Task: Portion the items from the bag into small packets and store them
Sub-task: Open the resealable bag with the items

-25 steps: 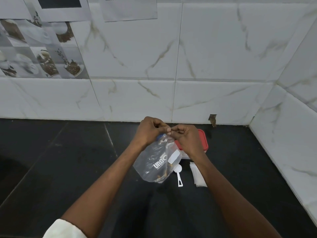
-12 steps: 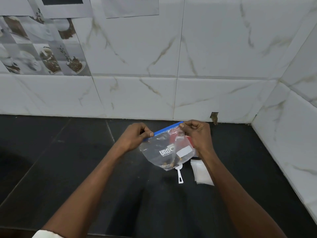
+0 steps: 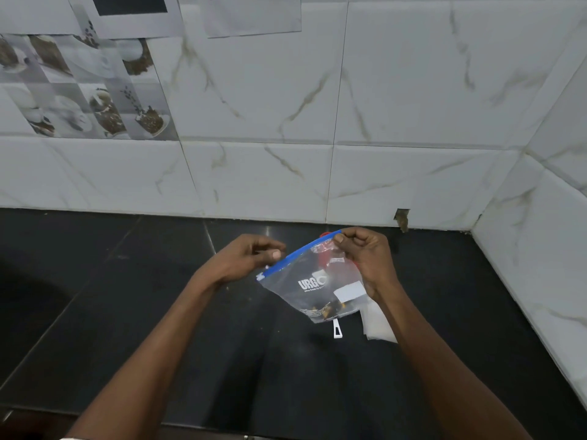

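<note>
Wall tiles (image 3: 397, 90), white with marble veins, rise beyond both hands and turn a corner past the right one; two paper sheets (image 3: 254, 14) hang high up. One black counter (image 3: 127, 312) lies under both arms. One clear bag (image 3: 305, 290) with a blue zip strip (image 3: 298, 252) hangs tilted between the hands, above the counter, with dark items (image 3: 327, 309) at its bottom. The right hand (image 3: 365, 258) pinches the strip's upper corner. The left hand (image 3: 244, 258) is curled just beside the strip's lower end; whether it grips is unclear. One red container (image 3: 324, 233) shows behind the bag. One stack of white packets (image 3: 378, 328) lies under the right wrist, one white scoop (image 3: 337, 332) just left of it
</note>
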